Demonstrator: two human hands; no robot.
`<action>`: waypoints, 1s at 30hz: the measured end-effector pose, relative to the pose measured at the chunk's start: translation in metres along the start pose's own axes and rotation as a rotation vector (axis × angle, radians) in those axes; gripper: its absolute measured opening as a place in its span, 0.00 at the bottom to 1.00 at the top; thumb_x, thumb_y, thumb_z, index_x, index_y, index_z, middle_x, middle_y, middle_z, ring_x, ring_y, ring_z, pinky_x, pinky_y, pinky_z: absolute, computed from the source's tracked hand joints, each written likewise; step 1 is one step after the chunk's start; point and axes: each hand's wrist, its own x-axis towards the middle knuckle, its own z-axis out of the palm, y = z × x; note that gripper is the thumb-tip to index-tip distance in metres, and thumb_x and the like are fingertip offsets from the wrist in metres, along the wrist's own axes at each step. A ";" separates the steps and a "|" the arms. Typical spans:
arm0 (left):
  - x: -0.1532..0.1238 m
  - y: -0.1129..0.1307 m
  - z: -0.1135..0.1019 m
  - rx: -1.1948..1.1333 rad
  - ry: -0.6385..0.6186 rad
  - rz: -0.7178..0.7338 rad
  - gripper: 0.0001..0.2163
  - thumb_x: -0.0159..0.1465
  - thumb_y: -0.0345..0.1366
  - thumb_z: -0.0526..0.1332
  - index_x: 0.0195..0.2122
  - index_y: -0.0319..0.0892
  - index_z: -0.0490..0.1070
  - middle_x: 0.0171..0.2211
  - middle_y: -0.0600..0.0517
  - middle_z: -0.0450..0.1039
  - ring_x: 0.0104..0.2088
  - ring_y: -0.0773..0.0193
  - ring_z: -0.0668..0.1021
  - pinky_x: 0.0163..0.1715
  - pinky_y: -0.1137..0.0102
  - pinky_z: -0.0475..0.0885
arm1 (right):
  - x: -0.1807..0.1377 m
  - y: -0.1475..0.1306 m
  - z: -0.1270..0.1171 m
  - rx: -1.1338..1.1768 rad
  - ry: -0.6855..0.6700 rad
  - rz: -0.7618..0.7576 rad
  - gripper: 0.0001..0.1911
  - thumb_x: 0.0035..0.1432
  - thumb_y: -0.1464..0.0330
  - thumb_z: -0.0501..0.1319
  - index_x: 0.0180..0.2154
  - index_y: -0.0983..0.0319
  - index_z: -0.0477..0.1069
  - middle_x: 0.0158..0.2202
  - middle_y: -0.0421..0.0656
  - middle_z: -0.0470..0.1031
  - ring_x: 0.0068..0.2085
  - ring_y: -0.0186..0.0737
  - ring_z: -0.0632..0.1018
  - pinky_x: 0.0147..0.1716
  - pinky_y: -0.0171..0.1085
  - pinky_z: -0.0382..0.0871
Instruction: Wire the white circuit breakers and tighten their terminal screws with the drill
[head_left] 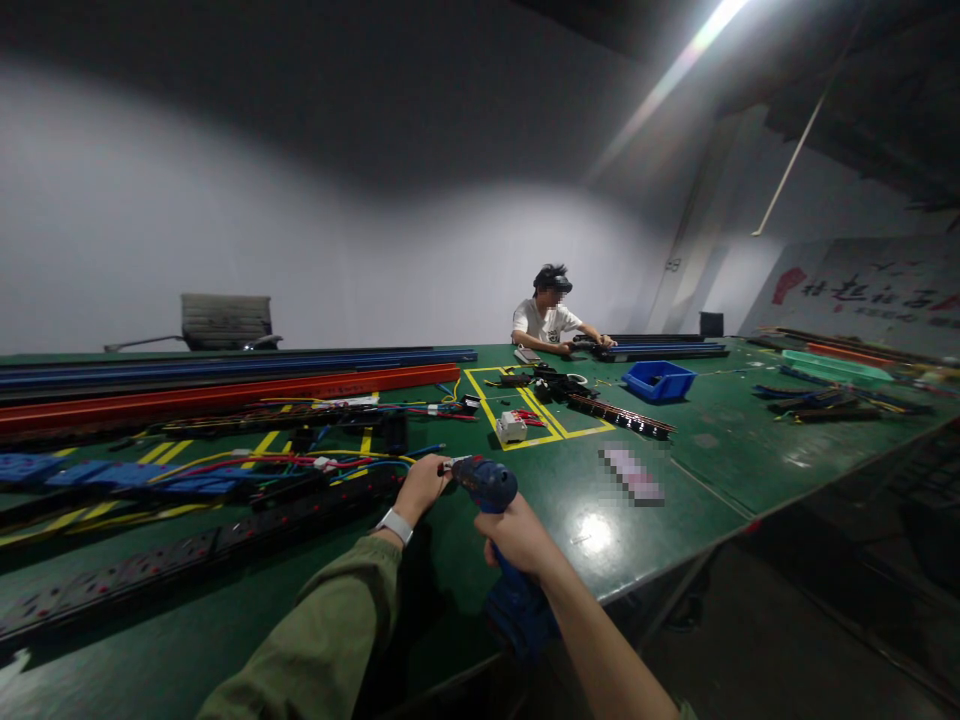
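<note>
My right hand is wrapped round the grip of a blue cordless drill, whose nose points left and away from me. Its battery base hangs low by the table's near edge. Close to the drill's tip is my left hand, fingers drawn together on something small that I cannot make out. A long black power strip with red spots runs from the lower left up to my left hand. Red, yellow and blue wires lie just behind it.
Beyond the drill sits a white circuit breaker with red leads. A blue bin and a pixelated pinkish object are to the right. Orange and blue rails stretch along the back left. Across the green table a person handles dark rails.
</note>
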 end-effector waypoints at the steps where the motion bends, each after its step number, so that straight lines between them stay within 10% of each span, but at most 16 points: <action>1: 0.000 0.001 -0.001 0.000 -0.001 0.000 0.11 0.61 0.37 0.60 0.41 0.43 0.79 0.41 0.45 0.79 0.44 0.57 0.77 0.46 0.68 0.67 | 0.000 0.000 0.000 -0.001 0.003 0.000 0.29 0.44 0.73 0.54 0.52 0.65 0.62 0.14 0.29 0.61 0.15 0.36 0.70 0.16 0.30 0.60; 30: -0.007 0.023 -0.016 -0.028 -0.004 -0.020 0.09 0.60 0.36 0.61 0.38 0.43 0.80 0.39 0.45 0.80 0.43 0.56 0.77 0.45 0.68 0.68 | 0.002 0.002 0.000 -0.010 -0.017 -0.030 0.30 0.44 0.73 0.55 0.53 0.65 0.61 0.16 0.29 0.61 0.15 0.35 0.71 0.16 0.30 0.61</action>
